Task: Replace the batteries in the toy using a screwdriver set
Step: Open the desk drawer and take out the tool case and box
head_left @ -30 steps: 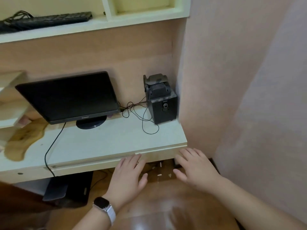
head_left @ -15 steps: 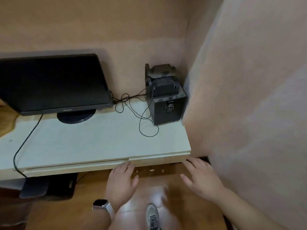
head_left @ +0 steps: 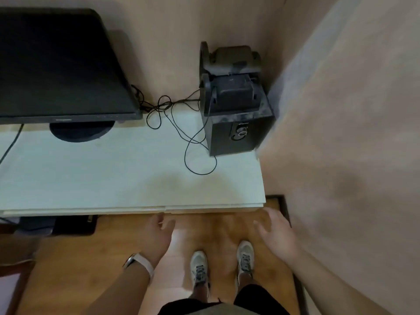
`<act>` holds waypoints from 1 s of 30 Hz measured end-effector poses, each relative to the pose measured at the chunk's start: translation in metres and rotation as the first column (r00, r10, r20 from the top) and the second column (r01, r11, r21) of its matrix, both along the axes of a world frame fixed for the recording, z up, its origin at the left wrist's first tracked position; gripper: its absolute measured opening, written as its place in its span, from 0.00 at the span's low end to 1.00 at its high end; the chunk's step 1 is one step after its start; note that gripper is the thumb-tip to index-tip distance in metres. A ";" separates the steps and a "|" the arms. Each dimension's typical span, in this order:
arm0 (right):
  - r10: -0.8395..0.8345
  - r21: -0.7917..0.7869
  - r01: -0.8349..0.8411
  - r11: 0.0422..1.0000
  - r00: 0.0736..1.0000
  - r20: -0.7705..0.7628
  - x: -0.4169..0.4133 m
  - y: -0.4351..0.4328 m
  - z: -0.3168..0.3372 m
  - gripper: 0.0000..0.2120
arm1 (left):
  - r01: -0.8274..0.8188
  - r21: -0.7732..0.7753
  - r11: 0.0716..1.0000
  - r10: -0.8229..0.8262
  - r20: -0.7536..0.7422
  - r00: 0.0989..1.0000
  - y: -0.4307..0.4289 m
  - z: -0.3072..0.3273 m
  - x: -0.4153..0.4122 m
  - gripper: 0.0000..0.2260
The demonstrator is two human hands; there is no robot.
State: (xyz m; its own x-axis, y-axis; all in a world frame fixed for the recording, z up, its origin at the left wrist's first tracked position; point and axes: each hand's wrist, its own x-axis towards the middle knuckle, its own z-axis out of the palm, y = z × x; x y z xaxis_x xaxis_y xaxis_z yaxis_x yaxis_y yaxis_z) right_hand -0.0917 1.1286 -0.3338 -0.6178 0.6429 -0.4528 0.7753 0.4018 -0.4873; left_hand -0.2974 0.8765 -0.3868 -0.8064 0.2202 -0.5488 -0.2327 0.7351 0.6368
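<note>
**Both hands bare and open below the table edge**

Left hand (head_left: pixel 159 235) at lower centre, fingertips just under the front edge of the pale table (head_left: pixel 113 178); grip loose, fingers relaxed and a little bent, nothing in it. Pale-strapped watch (head_left: pixel 138 263) on that wrist. Right hand (head_left: pixel 276 233) at lower right, near the table's right front corner and beside the pinkish wall (head_left: pixel 341 133); grip spread, fingers apart, nothing in it. Both somewhat blurred.

Toy and screwdriver set: cannot tell where from this view.

On the table, dark monitor (head_left: pixel 56 64) at upper left on a round foot. Black speaker box (head_left: pixel 236 135) at upper centre-right, against the wall corner, with smaller dusty dark units (head_left: pixel 234 60) stacked on top. Thin black cables (head_left: pixel 181 133) looped between monitor and speaker box. Below, grey laced shoes (head_left: pixel 198 267) side by side on the wooden floor (head_left: pixel 91 258), between the two hands.
</note>
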 end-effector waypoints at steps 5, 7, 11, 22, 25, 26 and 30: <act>-0.140 -0.217 0.134 0.967 0.990 -0.010 -0.006 0.028 -0.035 0.22 | -0.193 0.097 0.976 0.180 0.130 0.975 0.017 -0.019 0.005 0.25; -0.156 -0.251 0.152 0.956 0.988 0.003 -0.008 0.035 -0.048 0.18 | -0.223 0.097 0.970 0.210 0.126 0.969 0.023 -0.022 0.006 0.28; -0.162 -0.268 0.175 0.948 0.984 0.069 -0.018 0.042 -0.061 0.23 | -0.267 0.093 0.959 0.259 0.093 0.961 0.033 -0.023 0.001 0.31; -0.170 -0.197 0.172 0.965 0.985 0.030 -0.023 0.052 -0.077 0.19 | -0.293 0.116 0.949 0.284 0.084 0.955 0.043 -0.029 -0.003 0.17; -0.146 -0.175 0.143 0.974 0.989 -0.002 -0.021 0.053 -0.079 0.18 | -0.290 0.104 0.951 0.285 0.064 0.956 0.043 -0.027 -0.002 0.23; -0.138 -0.170 0.135 0.976 0.990 -0.007 -0.020 0.052 -0.081 0.18 | -0.286 0.089 0.954 0.282 0.057 0.958 0.042 -0.027 -0.001 0.26; -0.120 -0.157 0.119 0.981 0.993 0.000 -0.006 0.042 -0.083 0.19 | -0.228 0.046 0.973 0.226 0.036 0.973 0.028 -0.027 0.008 0.30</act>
State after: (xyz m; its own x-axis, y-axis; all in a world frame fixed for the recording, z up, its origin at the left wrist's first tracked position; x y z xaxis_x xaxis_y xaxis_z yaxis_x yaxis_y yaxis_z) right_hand -0.0981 1.1710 -0.4163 -0.5457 0.6343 -0.5477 0.8080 0.2251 -0.5445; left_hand -0.2898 0.9048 -0.4142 -0.8219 0.0608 -0.5664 -0.4095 0.6283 0.6615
